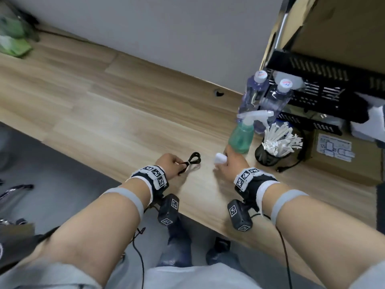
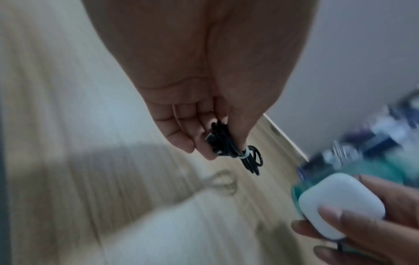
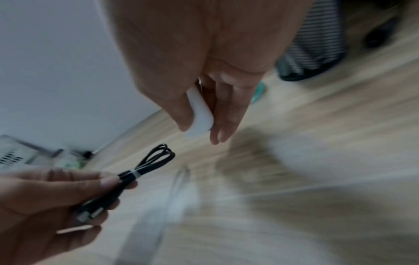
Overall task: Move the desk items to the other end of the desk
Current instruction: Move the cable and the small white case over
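My left hand (image 1: 169, 166) pinches a coiled black cable (image 1: 192, 159) bound with a white tie, lifted just above the wooden desk (image 1: 104, 113). In the left wrist view the cable (image 2: 229, 143) sits between thumb and fingers, its loops hanging past them. My right hand (image 1: 230, 163) holds a small white rounded case (image 1: 220, 158) between thumb and fingers, near the desk's front. That case (image 2: 340, 204) shows clearly in the left wrist view, and edge-on as the case (image 3: 200, 114) in the right wrist view, where the cable (image 3: 147, 166) also appears.
At the right end stand a green spray bottle (image 1: 242, 136), two clear water bottles (image 1: 264, 99), a black mesh cup (image 1: 268, 156) of white sticks, a black wire rack (image 1: 325, 86) and a cardboard box (image 1: 341, 155). Green items (image 1: 12, 38) lie far left.
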